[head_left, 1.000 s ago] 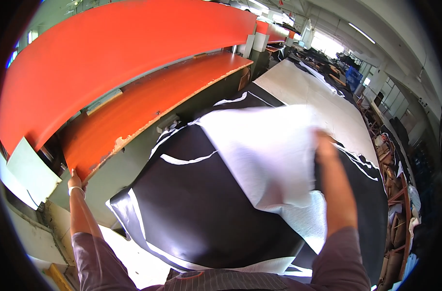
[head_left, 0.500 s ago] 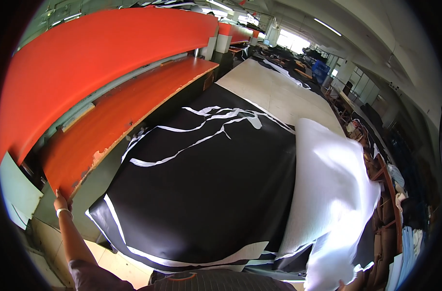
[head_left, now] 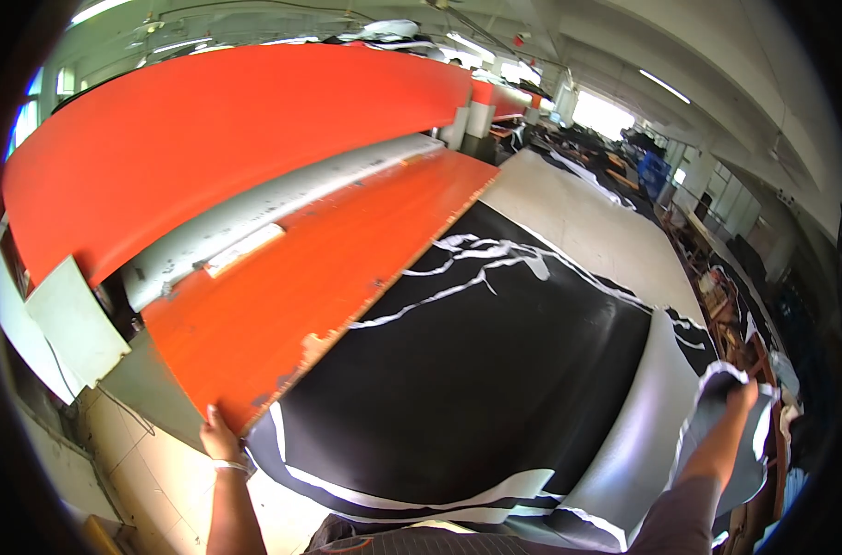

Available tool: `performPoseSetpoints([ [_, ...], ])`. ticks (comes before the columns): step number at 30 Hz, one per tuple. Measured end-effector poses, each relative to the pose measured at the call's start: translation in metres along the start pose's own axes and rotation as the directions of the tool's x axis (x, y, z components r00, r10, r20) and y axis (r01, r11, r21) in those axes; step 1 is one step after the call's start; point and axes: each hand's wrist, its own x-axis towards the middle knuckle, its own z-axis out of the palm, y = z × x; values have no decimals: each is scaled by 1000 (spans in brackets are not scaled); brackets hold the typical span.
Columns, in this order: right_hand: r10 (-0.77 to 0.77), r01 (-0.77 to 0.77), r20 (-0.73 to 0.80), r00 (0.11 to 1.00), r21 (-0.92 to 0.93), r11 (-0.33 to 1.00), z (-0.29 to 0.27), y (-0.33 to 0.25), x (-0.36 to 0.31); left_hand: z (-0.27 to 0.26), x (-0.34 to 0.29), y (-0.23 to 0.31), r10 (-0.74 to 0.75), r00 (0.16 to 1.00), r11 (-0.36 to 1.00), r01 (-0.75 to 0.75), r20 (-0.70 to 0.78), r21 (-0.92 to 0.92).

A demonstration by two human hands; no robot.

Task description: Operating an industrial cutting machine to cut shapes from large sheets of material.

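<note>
In the head view, the left hand (head_left: 221, 435) gripped the near corner of an orange board (head_left: 328, 268), thumb on the upper face; the remaining fingers were largely hidden. A pale band (head_left: 230, 465) circled that wrist. The right hand (head_left: 742, 396) was closed on the upturned, white-edged margin of a glossy dark sheet (head_left: 615, 425), its fingertips not fully visible. That sheet lay at the right side of a large black sheet (head_left: 467, 370), in front of the person. Dark specks on the grey strip (head_left: 291, 203) behind the board were too small to be told as print or wear. As to edges, the board's long front side was chipped to pale material and crossed above the black sheet's left part; whether the two touched could not be told. Ragged white strips (head_left: 518, 486) bordered the near side, and narrower white strands (head_left: 467, 248) lay across the far side. As to room for moving, a pale tabletop (head_left: 587, 208) extended beyond the black sheet, tiled floor (head_left: 129, 449) showed at the person's left, and a loaded wooden rack (head_left: 774, 370) stood just beside the right hand, limiting outward reach. A red curved housing (head_left: 236, 139) rose behind the board.
</note>
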Motion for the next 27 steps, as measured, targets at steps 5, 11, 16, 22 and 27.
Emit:
performPoseSetpoints([
  [5,10,1,426,905,-27,1000,372,44,-188,-7,-94,58,-168,940,955,230,298,-189],
  [11,184,63,888,423,-231,971,639,79,-696,-49,-115,74,-48,731,901,326,681,-286],
  [16,187,-249,981,55,-168,954,645,125,-913,-74,-21,76,-179,-121,984,-9,976,179],
  [22,397,104,818,-416,-391,914,522,165,-972,-59,62,138,403,26,802,-492,915,-339],
  [27,387,193,879,-278,-343,919,510,193,-983,2,86,142,427,-355,307,-808,832,-502],
])
